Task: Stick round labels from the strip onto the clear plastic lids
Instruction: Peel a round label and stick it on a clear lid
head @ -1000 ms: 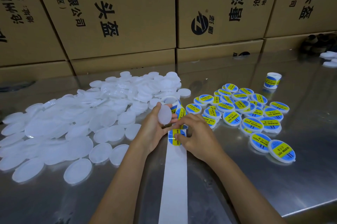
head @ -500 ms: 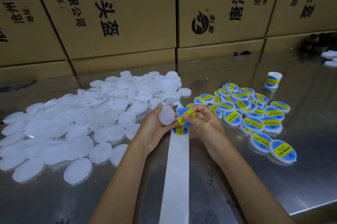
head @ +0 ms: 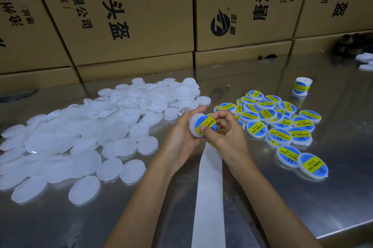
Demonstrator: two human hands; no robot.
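My left hand (head: 181, 138) grips a clear round lid (head: 193, 126) tilted upright above the table's middle. A blue and yellow round label (head: 207, 123) lies on that lid, and my right hand (head: 226, 134) presses it down with the thumb, fingers curled behind. The white backing strip (head: 210, 197) runs from under my hands to the near edge. A big heap of bare clear lids (head: 90, 132) spreads to the left. Several labelled lids (head: 278, 124) lie to the right.
A label roll (head: 301, 86) stands at the far right of the steel table (head: 302, 207). Cardboard boxes (head: 141, 15) wall off the back. More white lids (head: 365, 62) sit at the far right edge beside dark objects.
The right hand peeled a label off the strip, lifted it and laid it on the lid held by the left hand. The lid rose slightly and turned toward the right hand.
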